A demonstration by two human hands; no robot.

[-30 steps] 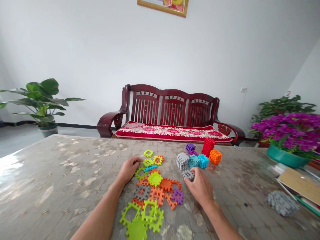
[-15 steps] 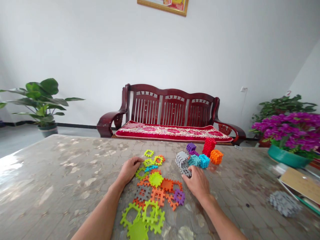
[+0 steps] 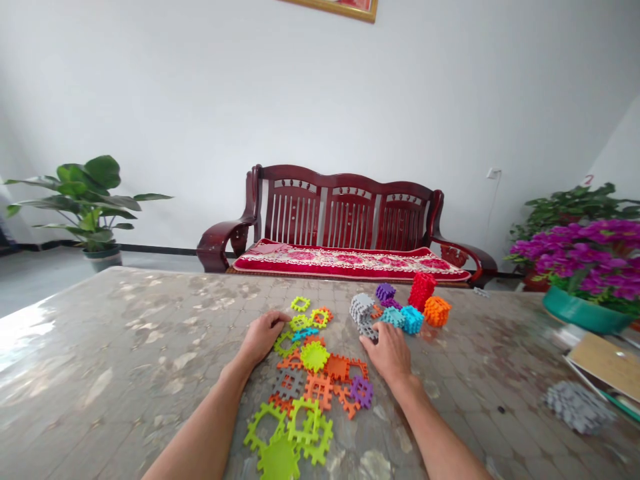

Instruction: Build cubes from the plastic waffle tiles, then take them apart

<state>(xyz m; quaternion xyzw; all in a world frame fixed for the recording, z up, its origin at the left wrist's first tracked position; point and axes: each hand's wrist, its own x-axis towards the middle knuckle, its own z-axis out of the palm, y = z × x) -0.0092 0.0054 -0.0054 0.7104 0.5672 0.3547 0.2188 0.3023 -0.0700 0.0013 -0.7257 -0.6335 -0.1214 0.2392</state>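
My left hand point(image 3: 261, 337) rests on the table with its fingers curled, touching the left edge of a spread of flat interlocking tiles point(image 3: 320, 383) in green, orange, grey and purple. My right hand point(image 3: 389, 350) lies further right, its fingers closed on a small grey tile piece point(image 3: 369, 330). That piece sits against a grey cube point(image 3: 361, 308). Beside it stand teal cubes point(image 3: 406, 319), an orange cube point(image 3: 437, 311), a red block tower point(image 3: 420, 291) and a purple cube point(image 3: 385, 292).
The marbled table point(image 3: 125, 353) stretches wide to the left. A grey tile cluster point(image 3: 577, 405) and a brown book point(image 3: 607, 365) lie at the right, near a teal pot of purple flowers point(image 3: 583, 313). A red wooden bench point(image 3: 345, 223) stands behind.
My right hand has slid forward and slightly left with the grey piece, bringing it up against the grey cube. The left hand has stayed put.
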